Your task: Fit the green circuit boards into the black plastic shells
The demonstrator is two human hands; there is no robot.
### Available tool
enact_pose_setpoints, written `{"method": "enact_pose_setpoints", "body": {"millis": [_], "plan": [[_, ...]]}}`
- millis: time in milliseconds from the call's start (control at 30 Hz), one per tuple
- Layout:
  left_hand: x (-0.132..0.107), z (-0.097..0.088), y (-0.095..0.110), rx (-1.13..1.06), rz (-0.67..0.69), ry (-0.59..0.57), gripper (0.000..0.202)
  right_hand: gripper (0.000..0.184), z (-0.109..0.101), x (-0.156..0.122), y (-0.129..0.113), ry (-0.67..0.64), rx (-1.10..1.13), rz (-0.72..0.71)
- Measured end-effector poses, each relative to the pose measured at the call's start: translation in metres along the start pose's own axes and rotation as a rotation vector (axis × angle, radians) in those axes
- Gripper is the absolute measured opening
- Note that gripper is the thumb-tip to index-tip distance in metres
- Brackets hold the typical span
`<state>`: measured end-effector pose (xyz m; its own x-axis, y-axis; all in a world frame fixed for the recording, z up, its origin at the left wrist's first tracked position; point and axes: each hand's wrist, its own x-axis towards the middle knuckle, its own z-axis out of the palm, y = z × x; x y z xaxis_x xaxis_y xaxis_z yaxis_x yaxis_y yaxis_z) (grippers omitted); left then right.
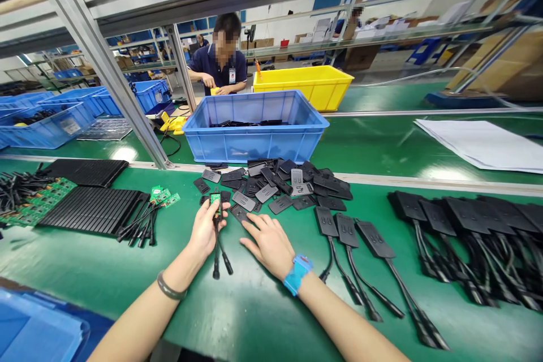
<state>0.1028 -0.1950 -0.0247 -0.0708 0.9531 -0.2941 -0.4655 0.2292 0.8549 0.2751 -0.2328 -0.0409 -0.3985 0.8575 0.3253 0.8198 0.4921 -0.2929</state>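
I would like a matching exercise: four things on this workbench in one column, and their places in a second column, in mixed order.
Things:
1. blue bin
2. white sheet
3. small green board with cables
4. black slotted trays

Places:
A. in the left hand
B. far right of the bench
C. behind the pile of black covers
D. left of both hands

Pairs: 1-C, 2-B, 3-A, 4-D
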Motion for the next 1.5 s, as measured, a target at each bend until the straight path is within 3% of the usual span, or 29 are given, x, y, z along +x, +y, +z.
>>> {"method": "enact_pose_setpoints", "body": {"millis": [100, 233, 367, 500, 633, 767, 967, 1500], "plan": [[0.0, -0.002, -0.002, 0.003, -0.055, -0.073, 0.028, 0.022, -0.001, -0.001, 0.001, 0.013, -0.026, 0.025], [-0.003, -0.001, -0.005, 0.017, -0.072, -0.182, 0.048, 0.019, 0.003, 0.0, 0.005, 0.008, -0.038, 0.004], [-0.005, -0.001, -0.004, 0.048, -0.092, -0.219, 0.046, 0.025, 0.009, -0.001, 0.012, 0.064, 0.027, -0.013], [-0.006, 0.0, -0.004, 0.126, -0.12, -0.25, 0.043, 0.038, 0.008, -0.001, 0.014, 0.262, 0.426, 0.199], [-0.01, 0.002, -0.012, 0.174, -0.176, -0.354, 0.044, 0.035, 0.005, 0.001, 0.009, 0.371, 0.958, 0.396], [-0.015, 0.003, -0.022, 0.242, -0.192, -0.497, 0.056, 0.027, 0.005, 0.002, 0.006, 0.363, 1.058, 0.447], [-0.016, 0.002, -0.027, 0.257, -0.187, -0.603, 0.066, 0.029, 0.008, 0.003, 0.008, 0.323, 1.142, 0.476], [-0.02, 0.006, -0.026, 0.392, -0.142, -0.579, 0.056, 0.042, 0.003, 0.004, 0.009, 0.236, 1.285, 0.539]]}}
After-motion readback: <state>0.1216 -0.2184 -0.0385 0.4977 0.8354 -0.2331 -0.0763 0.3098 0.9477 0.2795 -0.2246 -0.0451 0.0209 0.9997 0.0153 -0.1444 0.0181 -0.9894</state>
